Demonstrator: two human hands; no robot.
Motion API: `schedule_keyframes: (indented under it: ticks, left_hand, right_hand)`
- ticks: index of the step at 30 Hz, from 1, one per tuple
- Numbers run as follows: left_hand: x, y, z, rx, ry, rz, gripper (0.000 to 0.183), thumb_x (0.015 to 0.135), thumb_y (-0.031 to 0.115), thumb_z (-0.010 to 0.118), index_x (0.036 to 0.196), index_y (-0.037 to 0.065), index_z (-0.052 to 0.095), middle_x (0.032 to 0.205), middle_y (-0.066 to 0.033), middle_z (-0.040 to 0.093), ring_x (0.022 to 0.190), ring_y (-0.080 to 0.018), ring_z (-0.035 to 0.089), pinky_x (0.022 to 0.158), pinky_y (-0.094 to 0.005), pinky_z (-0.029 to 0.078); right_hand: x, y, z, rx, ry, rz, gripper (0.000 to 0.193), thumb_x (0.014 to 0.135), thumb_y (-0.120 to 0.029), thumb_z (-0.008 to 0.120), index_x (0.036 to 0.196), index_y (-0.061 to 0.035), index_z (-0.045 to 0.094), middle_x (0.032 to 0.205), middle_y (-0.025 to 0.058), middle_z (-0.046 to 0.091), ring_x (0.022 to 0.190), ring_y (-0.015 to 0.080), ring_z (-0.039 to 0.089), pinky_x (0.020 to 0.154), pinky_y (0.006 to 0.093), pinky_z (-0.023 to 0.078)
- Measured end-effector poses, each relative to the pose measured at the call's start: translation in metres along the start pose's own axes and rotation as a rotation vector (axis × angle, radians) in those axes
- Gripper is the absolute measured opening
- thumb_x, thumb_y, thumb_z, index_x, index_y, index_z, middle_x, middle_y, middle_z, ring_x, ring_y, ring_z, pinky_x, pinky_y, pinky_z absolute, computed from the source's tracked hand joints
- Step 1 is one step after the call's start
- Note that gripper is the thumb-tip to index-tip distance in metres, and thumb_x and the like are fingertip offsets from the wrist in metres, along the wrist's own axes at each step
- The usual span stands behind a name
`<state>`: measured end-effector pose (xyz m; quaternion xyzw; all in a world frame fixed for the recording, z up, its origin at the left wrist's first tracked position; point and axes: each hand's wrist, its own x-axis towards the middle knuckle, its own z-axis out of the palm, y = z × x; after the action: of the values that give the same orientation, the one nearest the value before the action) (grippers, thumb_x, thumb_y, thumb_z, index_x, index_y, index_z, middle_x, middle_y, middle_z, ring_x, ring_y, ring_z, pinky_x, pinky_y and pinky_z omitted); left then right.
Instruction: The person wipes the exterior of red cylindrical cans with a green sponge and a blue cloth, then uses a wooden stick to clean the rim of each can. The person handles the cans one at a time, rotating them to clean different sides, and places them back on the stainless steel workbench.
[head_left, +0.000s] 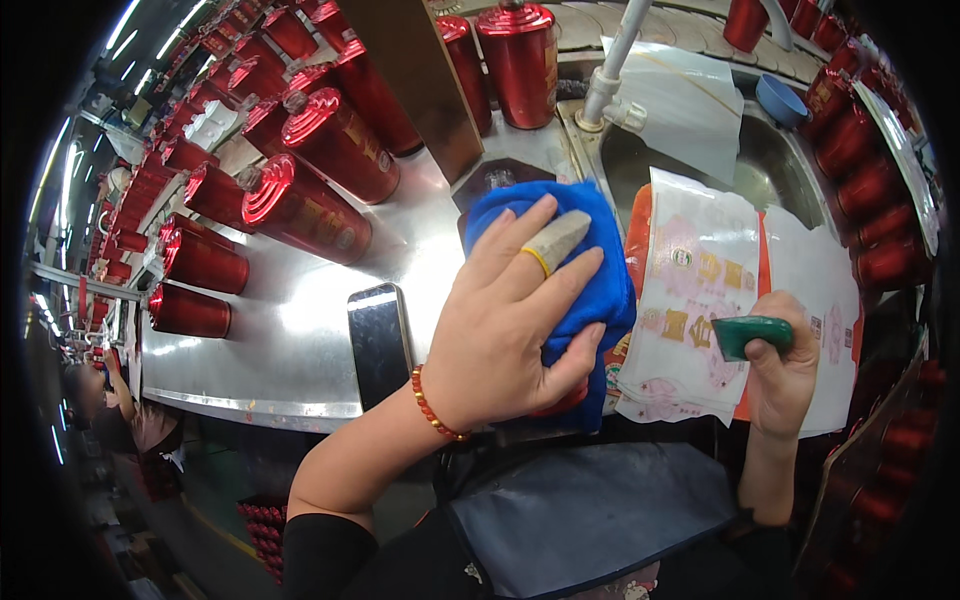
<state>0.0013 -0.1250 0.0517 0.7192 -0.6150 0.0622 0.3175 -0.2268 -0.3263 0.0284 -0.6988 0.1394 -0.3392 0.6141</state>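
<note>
My left hand (510, 310) curves over a blue cloth (605, 270), fingers spread and pressing it round something mostly hidden. A bit of red shows under the cloth by my thumb, and a clear knob (497, 177) shows beyond its far edge. One finger wears a pale fingertip cover (558, 240). To the right, my right hand (783, 365) grips a green scraper (750, 335) between thumb and fingers. It is above printed decal sheets (690, 290), which lie partly on an orange-red surface at the sink's near side.
A black phone (380, 335) lies on the metal table (290, 350). Several shiny red bottles (305, 210) stand at the left, with more at far right. Beyond the sheets is a sink (775, 165) with a white tap pipe (605, 90) and a blue bowl (780, 100). A brown post (425, 80) rises ahead.
</note>
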Motion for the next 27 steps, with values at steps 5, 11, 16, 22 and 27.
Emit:
schedule_keyframes:
  ticks: [5,11,16,22,27]
  left_hand:
    - [-0.027,0.015,0.0,-0.134,-0.104,0.104,0.056,0.077,0.032,0.081,0.126,0.008,0.07,0.135,-0.0164,0.065,0.137,-0.0403,0.054,0.111,-0.0539,0.042]
    - [-0.033,0.022,-0.002,-0.09,-0.084,0.032,0.066,0.076,0.034,0.084,0.134,0.01,0.065,0.144,-0.0181,0.058,0.146,-0.0464,0.04,0.116,-0.0583,0.035]
    - [-0.019,0.01,0.001,-0.021,0.022,-0.023,0.059,0.074,0.03,0.085,0.126,0.007,0.067,0.139,-0.0176,0.061,0.146,-0.0459,0.039,0.117,-0.0589,0.034]
    - [-0.048,0.007,0.004,-0.339,0.005,0.23,0.048,0.072,0.025,0.085,0.111,0.003,0.068,0.118,-0.0139,0.069,0.116,-0.0345,0.064,0.105,-0.0493,0.05]
    - [-0.093,-0.002,-0.048,-0.262,0.146,0.047,0.041,0.075,0.028,0.081,0.107,0.004,0.074,0.1,-0.0119,0.074,0.097,-0.0297,0.071,0.091,-0.0467,0.057]
  right_hand:
    - [-0.005,0.004,0.001,-0.001,-0.037,-0.112,0.022,0.086,-0.01,0.083,0.101,-0.0016,0.069,0.091,0.0034,0.059,0.084,0.0131,0.051,0.075,0.0247,0.04]
    - [-0.017,0.003,0.004,0.046,-0.001,-0.002,0.022,0.086,-0.008,0.083,0.101,-0.0007,0.069,0.092,0.0036,0.058,0.084,0.0126,0.052,0.074,0.0247,0.042]
    - [-0.015,-0.006,0.012,0.065,0.007,0.007,0.02,0.086,-0.004,0.081,0.101,-0.0001,0.069,0.09,0.0033,0.057,0.083,0.0118,0.053,0.072,0.0239,0.043]
    - [-0.005,-0.009,0.028,-0.031,-0.075,0.027,0.02,0.086,0.0,0.079,0.103,0.0001,0.07,0.091,0.0023,0.058,0.082,0.0103,0.055,0.073,0.0236,0.044]
    - [0.05,-0.019,0.049,-0.185,-0.175,0.138,0.021,0.087,-0.001,0.077,0.106,0.0,0.07,0.09,0.0009,0.063,0.085,0.0099,0.058,0.076,0.0251,0.046]
